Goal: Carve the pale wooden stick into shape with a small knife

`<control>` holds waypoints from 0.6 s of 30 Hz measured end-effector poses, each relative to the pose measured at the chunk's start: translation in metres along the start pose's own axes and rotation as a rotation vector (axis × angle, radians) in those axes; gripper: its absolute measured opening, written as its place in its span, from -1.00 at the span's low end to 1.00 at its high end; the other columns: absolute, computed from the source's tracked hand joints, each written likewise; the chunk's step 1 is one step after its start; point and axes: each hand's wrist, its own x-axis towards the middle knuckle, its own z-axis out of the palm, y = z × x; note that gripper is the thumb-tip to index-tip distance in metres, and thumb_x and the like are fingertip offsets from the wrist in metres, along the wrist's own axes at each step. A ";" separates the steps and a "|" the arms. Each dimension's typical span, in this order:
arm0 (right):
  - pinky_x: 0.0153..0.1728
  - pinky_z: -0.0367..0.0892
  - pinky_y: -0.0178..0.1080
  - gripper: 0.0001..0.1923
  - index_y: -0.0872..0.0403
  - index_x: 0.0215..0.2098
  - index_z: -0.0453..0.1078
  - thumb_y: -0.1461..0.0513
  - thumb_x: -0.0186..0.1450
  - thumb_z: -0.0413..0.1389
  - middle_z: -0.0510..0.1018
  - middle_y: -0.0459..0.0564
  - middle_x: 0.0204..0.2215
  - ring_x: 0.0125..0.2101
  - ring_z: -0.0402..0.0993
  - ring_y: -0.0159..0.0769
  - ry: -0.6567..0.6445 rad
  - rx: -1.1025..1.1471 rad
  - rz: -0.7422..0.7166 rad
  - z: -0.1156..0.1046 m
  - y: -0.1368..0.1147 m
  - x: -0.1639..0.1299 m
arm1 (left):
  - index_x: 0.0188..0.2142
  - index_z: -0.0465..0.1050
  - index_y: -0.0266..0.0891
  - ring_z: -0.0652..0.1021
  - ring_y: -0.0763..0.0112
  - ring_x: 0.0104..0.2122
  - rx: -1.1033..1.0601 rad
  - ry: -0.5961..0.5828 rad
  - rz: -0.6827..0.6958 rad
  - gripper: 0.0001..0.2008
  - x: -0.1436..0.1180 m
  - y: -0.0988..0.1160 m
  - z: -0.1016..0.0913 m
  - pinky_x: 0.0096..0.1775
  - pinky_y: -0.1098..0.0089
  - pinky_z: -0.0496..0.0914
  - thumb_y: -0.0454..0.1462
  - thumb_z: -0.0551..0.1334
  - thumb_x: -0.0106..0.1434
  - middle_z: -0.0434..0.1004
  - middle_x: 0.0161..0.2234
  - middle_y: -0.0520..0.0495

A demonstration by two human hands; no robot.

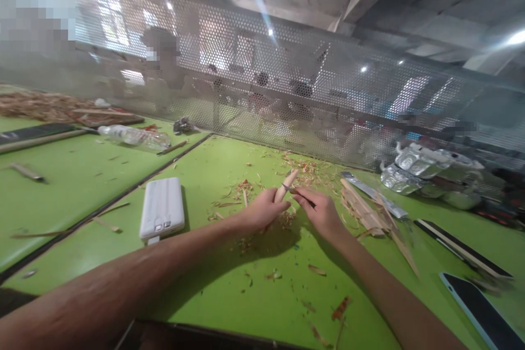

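Note:
My left hand (pixel 262 210) grips a short pale wooden stick (pixel 287 183) that points up and away over the green table (pixel 229 306). My right hand (pixel 322 213) holds a small dark blade (pixel 296 192) whose tip rests against the stick's side. Both hands hover just above the table near its middle. Wood shavings (pixel 305 170) lie scattered under and behind them.
A white power bank (pixel 162 209) lies to the left. A pile of wood strips (pixel 365 210) sits right of my hands, with a phone (pixel 479 309) at the right edge. A plastic bottle (pixel 133 136) lies far left. A perforated metal screen (pixel 287 98) borders the back; people sit behind it.

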 end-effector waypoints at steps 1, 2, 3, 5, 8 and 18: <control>-0.11 0.44 0.06 -0.74 -0.12 -0.14 0.65 0.01 0.38 0.15 0.69 0.04 -0.22 -0.20 0.58 0.04 0.009 -0.011 0.000 0.000 0.001 0.000 | -0.23 0.22 -0.19 0.30 0.55 -0.72 0.047 0.038 0.001 -0.84 0.001 0.000 0.001 -0.70 0.49 0.25 -0.20 0.19 0.37 0.24 -0.59 0.20; -0.13 0.44 0.06 -0.74 -0.12 -0.16 0.65 0.00 0.36 0.16 0.69 0.04 -0.24 -0.22 0.58 0.04 0.020 -0.021 0.002 -0.001 0.001 -0.001 | -0.23 0.23 -0.19 0.30 0.54 -0.72 0.090 0.064 0.000 -0.86 0.002 0.000 0.002 -0.70 0.48 0.25 -0.22 0.19 0.35 0.24 -0.58 0.20; -0.16 0.44 0.04 -0.74 -0.12 -0.17 0.66 0.00 0.35 0.18 0.69 0.04 -0.27 -0.26 0.57 0.02 0.032 -0.036 0.001 -0.002 0.001 -0.001 | -0.24 0.23 -0.19 0.31 0.53 -0.71 0.126 0.082 -0.007 -0.87 0.002 0.001 0.003 -0.70 0.47 0.25 -0.23 0.19 0.34 0.24 -0.57 0.18; -0.23 0.43 -0.02 -0.72 -0.09 -0.18 0.67 -0.01 0.35 0.17 0.69 0.06 -0.30 -0.32 0.55 -0.03 0.055 -0.082 -0.006 -0.004 0.002 -0.001 | -0.25 0.24 -0.19 0.30 0.52 -0.71 0.185 0.099 -0.029 -0.89 0.003 0.002 0.004 -0.70 0.46 0.24 -0.25 0.18 0.32 0.25 -0.55 0.16; -0.26 0.41 -0.08 -0.68 -0.02 -0.15 0.67 0.02 0.38 0.13 0.69 0.09 -0.28 -0.33 0.56 -0.08 0.073 -0.165 -0.020 -0.006 0.005 0.001 | -0.26 0.24 -0.20 0.31 0.52 -0.69 0.246 0.113 -0.045 -0.88 0.004 0.003 0.004 -0.69 0.45 0.24 -0.26 0.20 0.28 0.27 -0.52 0.12; -0.25 0.45 -0.05 -0.64 0.07 -0.24 0.68 0.00 0.30 0.17 0.72 0.16 -0.27 -0.29 0.61 0.00 0.320 -0.214 0.297 -0.043 0.077 0.008 | -0.19 0.30 -0.23 0.34 0.52 -0.65 0.226 -0.065 0.001 -0.79 -0.007 0.005 0.006 -0.69 0.47 0.26 -0.18 0.24 0.26 0.34 -0.43 0.05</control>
